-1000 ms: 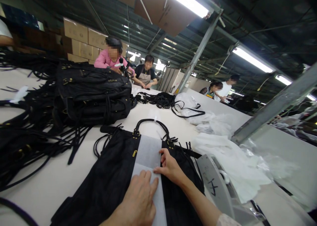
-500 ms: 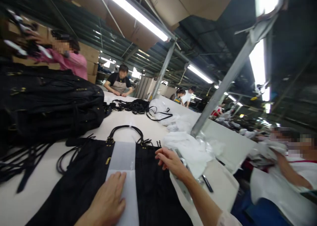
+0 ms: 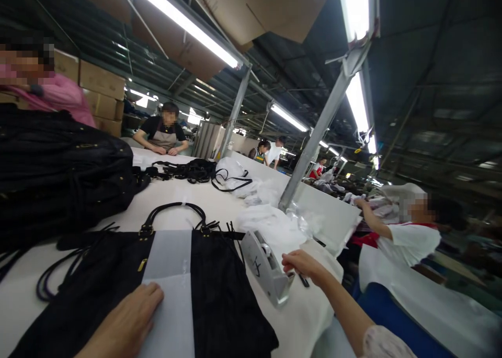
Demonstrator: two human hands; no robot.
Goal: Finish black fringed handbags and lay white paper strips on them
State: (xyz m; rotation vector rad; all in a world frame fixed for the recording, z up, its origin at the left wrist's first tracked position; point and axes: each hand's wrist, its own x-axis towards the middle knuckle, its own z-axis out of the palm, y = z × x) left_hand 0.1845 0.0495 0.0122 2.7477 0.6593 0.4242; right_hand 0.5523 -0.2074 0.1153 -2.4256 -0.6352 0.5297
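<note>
A black handbag (image 3: 223, 290) lies on the white table, its looped handles (image 3: 176, 206) pointing away from me. Down its middle runs a pale grey-white strip (image 3: 172, 285). My left hand (image 3: 131, 316) rests flat on the bag and the strip's left edge, fingers extended, holding nothing. To the bag's right stands a grey-white tape dispenser (image 3: 262, 269) with dark marks on its side. My right hand (image 3: 301, 265) is at the dispenser's right end, fingers curled together; what they pinch, if anything, is too small to make out.
Black bags (image 3: 58, 175) are piled at the left. Black straps (image 3: 192, 170) and clear plastic wrapping (image 3: 266, 224) lie farther back. A metal post (image 3: 314, 138) rises beyond the dispenser. Several people work around, one in an apron (image 3: 164, 136) across the table.
My right hand has moved from above the bag's right edge to the tape dispenser, its fingers now curled. My left hand stays on the bag. The view has turned to the right.
</note>
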